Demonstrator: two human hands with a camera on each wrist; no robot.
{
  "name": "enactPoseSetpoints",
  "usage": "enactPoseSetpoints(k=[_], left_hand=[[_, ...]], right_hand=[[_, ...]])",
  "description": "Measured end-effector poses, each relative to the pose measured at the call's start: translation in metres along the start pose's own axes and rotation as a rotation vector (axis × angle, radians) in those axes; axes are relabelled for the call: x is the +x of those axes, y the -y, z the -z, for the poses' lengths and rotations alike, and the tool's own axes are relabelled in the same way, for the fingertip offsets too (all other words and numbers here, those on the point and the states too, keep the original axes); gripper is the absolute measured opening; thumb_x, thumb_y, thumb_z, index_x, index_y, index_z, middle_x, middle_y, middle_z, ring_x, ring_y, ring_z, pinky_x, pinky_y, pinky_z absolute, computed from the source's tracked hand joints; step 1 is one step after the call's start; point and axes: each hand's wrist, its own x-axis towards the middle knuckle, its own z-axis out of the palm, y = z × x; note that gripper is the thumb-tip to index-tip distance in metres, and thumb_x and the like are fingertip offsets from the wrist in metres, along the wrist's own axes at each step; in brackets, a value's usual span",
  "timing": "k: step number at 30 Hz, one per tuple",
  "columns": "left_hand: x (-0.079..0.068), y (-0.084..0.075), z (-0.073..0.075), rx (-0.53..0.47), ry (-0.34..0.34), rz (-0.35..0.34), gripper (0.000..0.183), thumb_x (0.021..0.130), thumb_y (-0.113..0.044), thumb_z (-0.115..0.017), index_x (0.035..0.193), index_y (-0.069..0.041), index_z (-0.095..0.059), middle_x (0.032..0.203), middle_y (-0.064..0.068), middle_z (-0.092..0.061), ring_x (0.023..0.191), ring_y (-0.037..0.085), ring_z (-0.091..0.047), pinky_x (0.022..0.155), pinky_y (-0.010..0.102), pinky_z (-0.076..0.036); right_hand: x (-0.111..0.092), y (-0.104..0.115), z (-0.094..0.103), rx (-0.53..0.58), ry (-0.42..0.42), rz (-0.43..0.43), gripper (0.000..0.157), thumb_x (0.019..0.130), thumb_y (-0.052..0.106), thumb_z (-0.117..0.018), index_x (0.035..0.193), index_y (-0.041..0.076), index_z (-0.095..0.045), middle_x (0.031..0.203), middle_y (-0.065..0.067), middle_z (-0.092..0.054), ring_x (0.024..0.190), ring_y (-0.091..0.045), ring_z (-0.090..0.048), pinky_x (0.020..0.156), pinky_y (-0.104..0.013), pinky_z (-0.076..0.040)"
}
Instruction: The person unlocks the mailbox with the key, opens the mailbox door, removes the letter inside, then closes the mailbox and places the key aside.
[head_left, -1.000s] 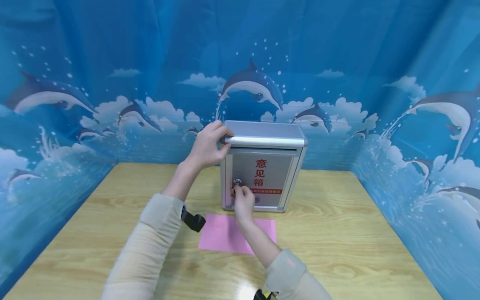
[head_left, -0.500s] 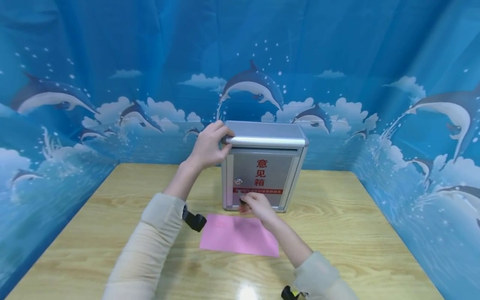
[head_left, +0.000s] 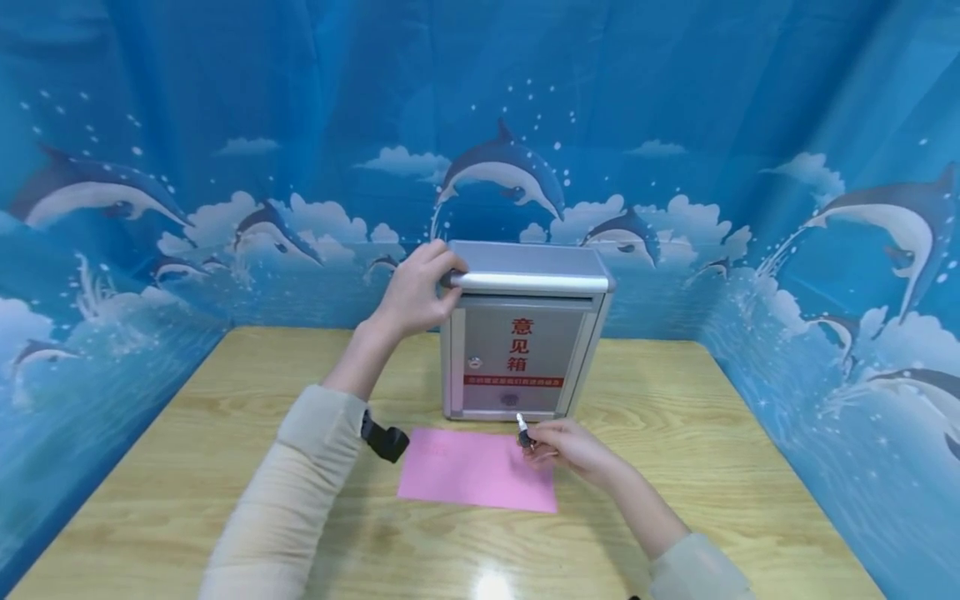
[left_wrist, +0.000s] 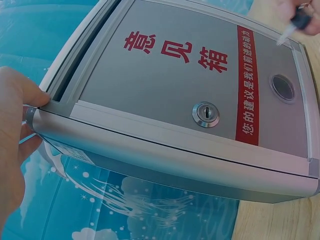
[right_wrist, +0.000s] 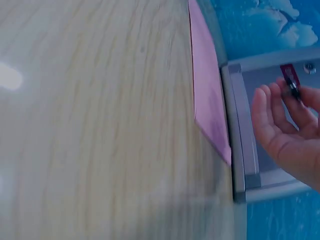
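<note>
A silver suggestion box (head_left: 491, 333) with red characters stands upright on the table. My left hand (head_left: 415, 287) grips its top left corner, thumb in front and fingers over the top. My right hand (head_left: 577, 450) pinches a small key (head_left: 522, 433) by its black head, its metal blade pointing up, apart from the box. In the left wrist view the door lock (left_wrist: 206, 114) shows a bare keyhole, and the door lies flush in its frame. Beneath the right hand lies a pink envelope or folded paper (head_left: 465, 479); which one I cannot tell.
The wooden table (head_left: 285, 367) extends to both sides of the box. Behind and beside it hangs a blue dolphin-print curtain (head_left: 337, 108). A small round window (left_wrist: 282, 88) sits low on the box door. A narrow slot runs under the lid.
My right hand has drawn the key out of the lock and carried it down and to the right, over the pink paper. The left hand stays on the box corner.
</note>
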Motion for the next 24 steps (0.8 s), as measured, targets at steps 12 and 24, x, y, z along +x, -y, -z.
enactPoseSetpoints(k=[12, 24], left_hand=[[0.003, -0.003, 0.004, 0.006, 0.01, 0.006, 0.017, 0.081, -0.003, -0.064, 0.098, -0.005, -0.062, 0.091, 0.006, -0.053, 0.086, 0.021, -0.047, 0.078, 0.034, -0.042], [0.001, -0.001, 0.0, -0.006, 0.008, 0.022, 0.018, 0.08, -0.002, -0.063, 0.098, -0.005, -0.061, 0.092, 0.006, -0.053, 0.087, 0.021, -0.047, 0.078, 0.034, -0.043]], right_hand=[[-0.032, -0.023, 0.032, -0.137, -0.077, -0.13, 0.018, 0.09, 0.01, -0.055, 0.092, -0.007, -0.06, 0.069, -0.002, -0.059, 0.059, -0.007, -0.055, 0.05, -0.018, -0.043], [-0.037, -0.031, 0.028, -0.416, -0.341, -0.19, 0.013, 0.083, 0.007, -0.064, 0.075, -0.002, -0.06, 0.055, -0.004, -0.059, 0.042, -0.006, -0.049, 0.038, -0.017, -0.039]])
